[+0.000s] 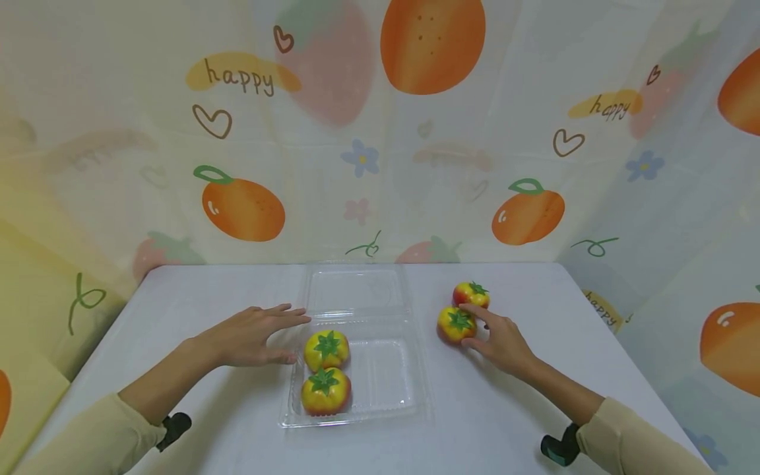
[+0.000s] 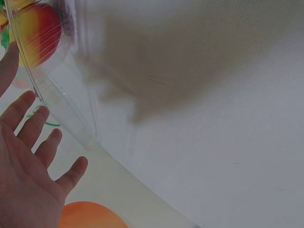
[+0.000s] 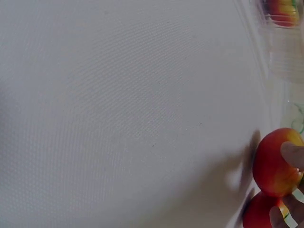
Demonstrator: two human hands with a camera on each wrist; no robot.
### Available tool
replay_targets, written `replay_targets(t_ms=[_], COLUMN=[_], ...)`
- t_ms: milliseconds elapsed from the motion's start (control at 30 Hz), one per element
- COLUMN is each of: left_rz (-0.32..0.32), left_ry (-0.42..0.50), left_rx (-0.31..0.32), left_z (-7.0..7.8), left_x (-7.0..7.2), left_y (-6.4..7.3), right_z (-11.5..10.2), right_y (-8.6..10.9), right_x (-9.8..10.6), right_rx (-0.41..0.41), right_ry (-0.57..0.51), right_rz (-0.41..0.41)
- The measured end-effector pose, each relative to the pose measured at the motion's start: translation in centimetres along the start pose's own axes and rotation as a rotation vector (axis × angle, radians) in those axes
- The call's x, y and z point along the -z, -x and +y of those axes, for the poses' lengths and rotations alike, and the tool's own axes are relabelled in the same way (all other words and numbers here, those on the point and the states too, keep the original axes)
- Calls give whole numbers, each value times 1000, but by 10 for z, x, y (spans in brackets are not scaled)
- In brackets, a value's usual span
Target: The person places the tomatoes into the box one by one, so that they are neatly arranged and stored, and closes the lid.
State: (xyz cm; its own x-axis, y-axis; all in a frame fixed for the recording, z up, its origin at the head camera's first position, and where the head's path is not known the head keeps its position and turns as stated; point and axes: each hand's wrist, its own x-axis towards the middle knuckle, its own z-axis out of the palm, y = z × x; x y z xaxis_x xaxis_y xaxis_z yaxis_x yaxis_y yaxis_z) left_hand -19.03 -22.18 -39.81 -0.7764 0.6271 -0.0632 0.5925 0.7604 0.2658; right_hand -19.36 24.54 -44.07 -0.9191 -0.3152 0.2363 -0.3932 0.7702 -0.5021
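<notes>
A clear plastic clamshell box [image 1: 380, 369] lies with its lid [image 1: 356, 290] folded back on the table. Two yellow-and-red fruits with green leafy tops, a rear one [image 1: 326, 349] and a front one [image 1: 326, 392], sit in its left half. My left hand [image 1: 255, 336] is spread at the box's left edge, holding nothing; its fingers also show in the left wrist view. To the right of the box, my right hand [image 1: 501, 340] grips a similar fruit [image 1: 456, 325] between thumb and fingers. Another such fruit [image 1: 471, 294] lies just behind it, nearly touching.
The white tabletop [image 1: 510, 422] ends at a fabric backdrop [image 1: 332, 198] printed with oranges and strawberries. Cloth walls also rise on both sides. Dark bands with small devices [image 1: 561, 445] sit on both wrists.
</notes>
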Motion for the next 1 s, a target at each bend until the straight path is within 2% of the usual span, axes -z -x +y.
replay_targets(t_ms=[267,467,667,867,1000], left_rz=[-6,-11,-13,-7,-14], left_ry=[0,15,11,4,1], left_rx=[3,14,15,4,3], left_z=[1,1,1,2,3], left_x=[1,0,2,2,4], left_y=[1,1,2,2,2], right_z=[-11,-21,-37,-55,-67], right_y=[-2,-4,-10,-18,-22], right_x=[9,15,22,28,30], right_rx=[46,74,142,217,230], right_ry=[-18,-26,-31,-67,-56], right_rz=[-53,-56,-48,-90,-120])
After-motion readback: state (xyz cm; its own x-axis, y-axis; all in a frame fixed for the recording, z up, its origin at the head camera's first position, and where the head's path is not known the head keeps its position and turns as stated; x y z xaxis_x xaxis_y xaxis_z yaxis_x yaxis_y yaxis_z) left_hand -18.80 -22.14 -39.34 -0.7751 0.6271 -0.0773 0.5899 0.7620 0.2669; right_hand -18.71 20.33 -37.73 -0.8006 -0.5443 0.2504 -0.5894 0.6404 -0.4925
